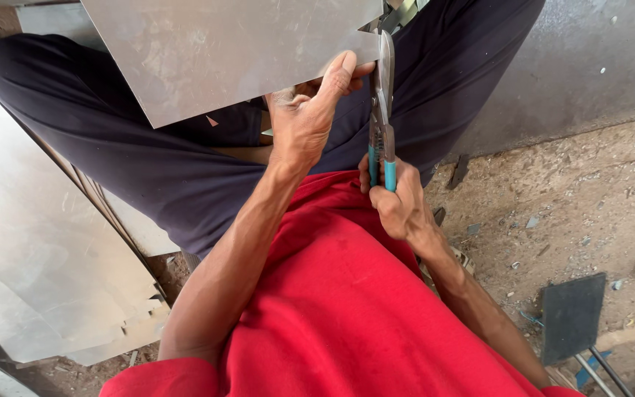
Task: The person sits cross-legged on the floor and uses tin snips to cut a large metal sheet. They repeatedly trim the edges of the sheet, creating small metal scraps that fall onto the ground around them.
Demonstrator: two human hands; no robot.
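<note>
At the far left I see a stack of flat, dull grey metal sheets (31, 250) lying on the dirt, their notched corners overlapping near the bottom of the view; they lie within arm's reach of the seated person. Above them runs a leg in dark navy trousers (112, 140), folded across the frame, and it seems to serve as a rest for the work.

Moving inward, a large, grey, scuffed sheet-metal panel (214, 51) sits over the lap, tilted down towards me, with a cut already opened along its right edge. My left hand (304, 121) pinches the panel's lower right corner, thumb on top and fingers curled underneath, which I judge keeps the metal steady and bends the cut strip away from the blades.

Just beside it, the tin snips with teal-sleeved handles and steel blades (384, 110) stand almost upright, the blades biting into the panel's edge right next to the left thumb. My right hand (398, 202) is wrapped around the teal handles, which are squeezed nearly together, so I take the jaws to be close to closed on the metal. The red shirt (347, 309) fills the foreground beneath both forearms.

Further right lies gritty, pale ground (575, 198) scattered with small offcuts, and at the lower right a dark square plate on a thin rod (572, 316) rests well apart from the hands.
</note>
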